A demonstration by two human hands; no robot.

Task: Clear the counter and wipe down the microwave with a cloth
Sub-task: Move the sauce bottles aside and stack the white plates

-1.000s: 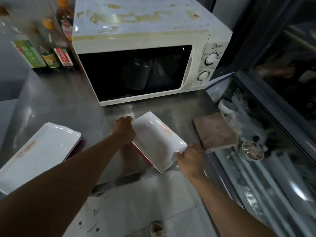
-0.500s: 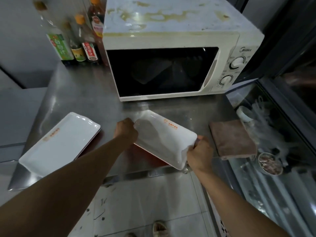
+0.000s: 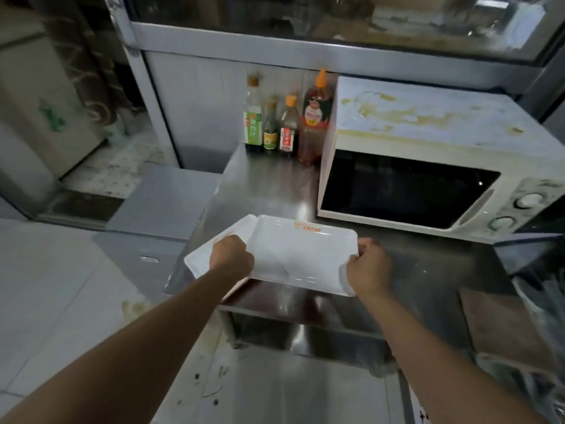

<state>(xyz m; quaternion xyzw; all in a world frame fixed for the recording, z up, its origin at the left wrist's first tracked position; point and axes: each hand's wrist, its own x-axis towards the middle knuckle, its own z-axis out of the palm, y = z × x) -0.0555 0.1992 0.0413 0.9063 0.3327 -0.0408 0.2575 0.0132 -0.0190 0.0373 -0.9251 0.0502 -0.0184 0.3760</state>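
A white rectangular tray (image 3: 301, 255) hangs above the steel counter (image 3: 266, 191), held by both hands. My left hand (image 3: 231, 255) grips its left edge and my right hand (image 3: 370, 267) grips its right edge. It overlaps a second white tray (image 3: 208, 255) that lies on the counter's left front corner, partly hidden beneath. The white microwave (image 3: 428, 142), its top stained yellow, stands at the right with its dark door closed. A brown cloth (image 3: 501, 325) lies on the counter at the far right.
Several sauce bottles (image 3: 287, 123) stand at the back of the counter, left of the microwave. A grey cabinet (image 3: 162, 203) sits lower at the left. A glass display case (image 3: 544, 295) borders the counter on the right. Tiled floor lies below.
Both hands have carried the white tray to the left, over the second tray at the counter's corner. The view has swung left and up.
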